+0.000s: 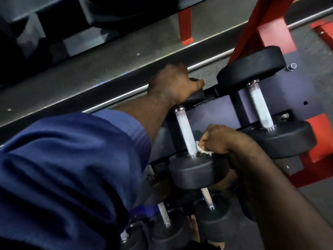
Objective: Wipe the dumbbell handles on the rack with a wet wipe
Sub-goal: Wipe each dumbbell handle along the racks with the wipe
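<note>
Pinching wet wipe (204, 151) against the handle (185, 133), right fingers (210, 139) curl; left fingers (197, 84) grip dumbbell (194, 171).

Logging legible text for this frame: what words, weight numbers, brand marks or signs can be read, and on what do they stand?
None can be read.
Black round rubber dumbbell heads: no number or brand shows on the faces seen.
Dark rack panel and red steel frame: no lettering.
White wet wipe pinched in the right hand: plain.
</note>
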The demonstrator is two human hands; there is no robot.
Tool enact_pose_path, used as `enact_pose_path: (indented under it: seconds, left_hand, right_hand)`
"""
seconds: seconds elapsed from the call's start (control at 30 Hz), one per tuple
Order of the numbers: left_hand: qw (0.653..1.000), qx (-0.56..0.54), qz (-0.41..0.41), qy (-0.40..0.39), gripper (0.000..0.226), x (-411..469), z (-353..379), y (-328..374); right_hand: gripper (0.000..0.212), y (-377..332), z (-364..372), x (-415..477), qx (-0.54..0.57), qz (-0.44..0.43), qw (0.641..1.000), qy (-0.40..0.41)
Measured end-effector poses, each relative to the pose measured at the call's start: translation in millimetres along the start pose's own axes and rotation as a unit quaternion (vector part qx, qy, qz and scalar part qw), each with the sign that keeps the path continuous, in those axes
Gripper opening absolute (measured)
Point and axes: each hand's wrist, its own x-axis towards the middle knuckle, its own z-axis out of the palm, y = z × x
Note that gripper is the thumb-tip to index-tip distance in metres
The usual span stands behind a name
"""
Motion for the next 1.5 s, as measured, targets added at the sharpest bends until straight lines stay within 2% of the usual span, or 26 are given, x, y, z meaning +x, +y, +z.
enact_pose_path:
  seconds: [0.17, 0.43, 0.53, 0.63, 0.8, 0.87, 0.97, 1.07, 1.13, 1.2, 1.37, 1.5]
  left_hand:
    - [1.0, 0.003, -0.005, -0.003, 0.071, -3.8, -4.8, 3.8]
    - [1.0, 0.016, 0.002, -0.003, 0.071, -3.2, -5.4, 3.4]
    - [1.0, 0.019, -0.001, -0.008, 0.071, -3.6, -4.5, 2.7]
    - [1.0, 0.014, -0.003, -0.002, 0.071, -2.8, -4.7, 2.9]
    - [1.0, 0.016, -0.002, -0.004, 0.07, -2.8, -2.7, 2.9]
    - [1.0, 0.016, -0.004, -0.003, 0.07, -1.5, -1.8, 2.1]
    - [1.0, 0.015, -0.004, 0.001, 0.067, -0.1, -1.3, 2.2]
    - [1.0, 0.018, 0.002, 0.002, 0.066, -0.4, -0.5, 3.4]
    - [1.0, 0.017, 0.001, 0.002, 0.066, -0.1, -0.1, 2.6]
    - [1.0, 0.02, -0.001, 0.004, 0.067, 0.0, -0.5, 2.0]
    - [1.0, 0.028, 0.001, 0.003, 0.07, -1.6, -0.7, 3.6]
    - [0.999, 0.032, -0.008, -0.003, 0.071, -3.4, -2.3, 3.7]
  right_hand:
    - [0.022, -10.2, 5.8, 3.3, -0.004, -0.006, 0.998, -0.063]
    - [0.018, -14.6, -2.6, -6.2, -0.027, -0.002, 0.998, -0.053]
    - [0.028, -10.0, -12.1, -17.5, -0.025, -0.008, 0.999, -0.019]
    - [0.018, -0.9, -12.0, -24.8, 0.017, -0.016, 1.0, 0.021]
    - [0.008, -2.4, -3.2, -26.3, 0.016, -0.081, 0.996, 0.02]
    - [0.015, -5.8, 2.4, -29.4, 0.006, -0.083, 0.996, 0.028]
    - [0.008, -11.5, 5.3, -38.1, 0.001, -0.068, 0.997, 0.038]
    - [0.024, -28.0, 9.4, -43.3, -0.066, -0.053, 0.993, 0.077]
    - [0.027, -52.2, 17.9, -43.5, -0.158, -0.073, 0.976, 0.128]
    - [0.031, -76.5, 26.3, -41.6, -0.239, -0.098, 0.955, 0.143]
    - [0.036, -98.0, 28.3, -31.4, -0.341, -0.065, 0.935, 0.07]
    - [0.033, -112.7, 42.4, -20.1, -0.395, -0.114, 0.911, 0.027]
